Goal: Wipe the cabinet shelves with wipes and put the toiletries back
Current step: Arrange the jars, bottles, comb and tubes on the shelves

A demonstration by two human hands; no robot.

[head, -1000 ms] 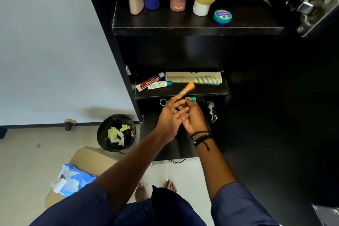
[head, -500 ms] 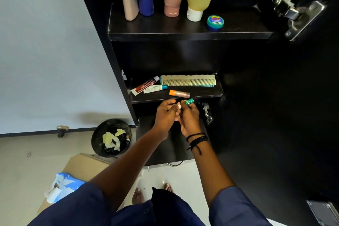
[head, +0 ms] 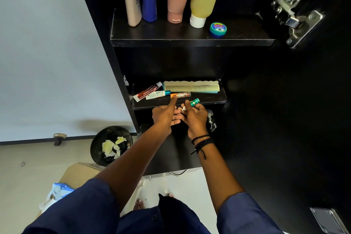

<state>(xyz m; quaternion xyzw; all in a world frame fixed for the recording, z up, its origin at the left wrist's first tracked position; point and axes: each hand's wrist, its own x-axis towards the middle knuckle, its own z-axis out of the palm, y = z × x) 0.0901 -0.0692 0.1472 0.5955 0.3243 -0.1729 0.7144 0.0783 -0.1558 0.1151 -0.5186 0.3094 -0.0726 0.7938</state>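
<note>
The step in hand is judged to be the putting back, since both shelves in view are already stocked. The left hand [head: 164, 115] is held just below the lower shelf [head: 221, 95]. Its forefinger is stretched straight toward twelve o'clock and laid on the near end of the orange tube [head: 181, 94], and nothing is grasped by it. A small green tube [head: 194, 102] is pinched in the right hand [head: 196, 118], with its cap pointed toward two o'clock, just off the shelf's front edge. A comb [head: 190, 87] is laid at twelve o'clock of the orange tube, and a red tube [head: 147, 92] and a white tube [head: 156, 94] at nine o'clock. Next, the green tube is likely to be carried forward, set on the bare strip at three o'clock of the orange tube, and released without its neighbours being knocked.
</note>
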